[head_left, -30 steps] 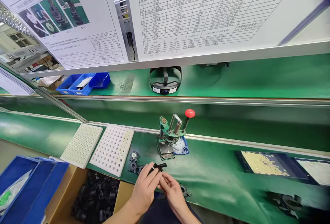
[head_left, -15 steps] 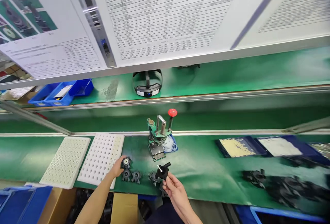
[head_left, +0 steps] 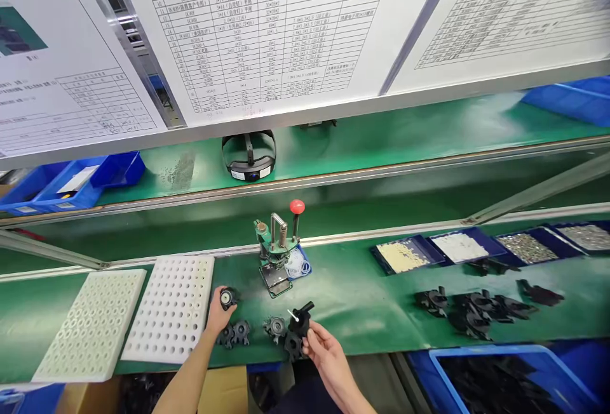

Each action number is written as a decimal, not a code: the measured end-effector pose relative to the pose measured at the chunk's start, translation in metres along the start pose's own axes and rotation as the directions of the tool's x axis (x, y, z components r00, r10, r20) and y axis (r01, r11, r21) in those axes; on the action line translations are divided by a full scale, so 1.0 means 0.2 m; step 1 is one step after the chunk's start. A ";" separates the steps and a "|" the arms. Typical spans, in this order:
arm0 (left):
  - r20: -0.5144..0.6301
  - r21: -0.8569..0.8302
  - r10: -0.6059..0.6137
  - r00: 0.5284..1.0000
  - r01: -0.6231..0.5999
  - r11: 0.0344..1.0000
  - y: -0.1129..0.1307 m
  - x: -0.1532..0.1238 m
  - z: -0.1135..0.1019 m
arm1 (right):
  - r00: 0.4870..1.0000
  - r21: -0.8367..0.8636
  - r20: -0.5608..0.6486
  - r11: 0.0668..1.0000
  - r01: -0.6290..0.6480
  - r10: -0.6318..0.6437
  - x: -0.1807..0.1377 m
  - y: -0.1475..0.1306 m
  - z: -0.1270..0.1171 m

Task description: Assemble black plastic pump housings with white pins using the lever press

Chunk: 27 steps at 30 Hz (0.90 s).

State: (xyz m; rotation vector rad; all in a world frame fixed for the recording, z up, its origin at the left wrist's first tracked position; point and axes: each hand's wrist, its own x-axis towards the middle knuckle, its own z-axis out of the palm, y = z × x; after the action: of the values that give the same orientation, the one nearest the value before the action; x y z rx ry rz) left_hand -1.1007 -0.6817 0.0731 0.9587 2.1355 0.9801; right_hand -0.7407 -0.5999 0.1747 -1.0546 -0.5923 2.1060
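Observation:
My left hand point(head_left: 216, 316) reaches forward and closes its fingers on a small round black part with a metal centre point(head_left: 227, 298), lying on the green bench beside the white perforated tray point(head_left: 171, 309). My right hand point(head_left: 320, 345) holds a black plastic part with a short stem and a white pin point(head_left: 298, 319) a little above the bench. Other black gear-like parts point(head_left: 237, 333) lie between the hands, and one more point(head_left: 275, 327) next to the held part.
A green hand press with a red knob point(head_left: 277, 249) stands behind the hands. A second white tray point(head_left: 90, 325) lies at left. Dark trays of small pieces point(head_left: 403, 255) and loose black parts point(head_left: 471, 312) lie at right; a blue bin point(head_left: 505, 376) sits below.
The hands have separated: the left went out to the round part by the tray, the right kept the stemmed part. The view has swung to the right.

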 end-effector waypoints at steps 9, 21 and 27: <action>-0.095 -0.285 0.167 0.981 -0.187 0.940 0.67 -0.37 0.09 | 0.989 -0.050 0.116 0.994 0.095 -0.088 -0.02 -0.16 0.15; -0.022 0.144 0.595 0.803 -0.587 0.797 1.32 -0.57 -0.17 | 0.894 -0.391 0.311 0.814 0.430 -0.323 -0.25 -0.41 0.38; 0.005 0.193 0.638 0.770 -0.627 0.755 1.37 -0.58 -0.21 | 0.851 -0.439 0.358 0.735 0.517 -0.384 -0.28 -0.43 0.43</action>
State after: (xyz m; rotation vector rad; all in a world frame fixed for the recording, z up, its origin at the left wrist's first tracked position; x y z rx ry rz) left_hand -0.9685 -0.6621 0.3424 1.8528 1.9942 1.1338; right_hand -0.7549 -0.5927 0.3083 -0.8024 -1.4598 1.6665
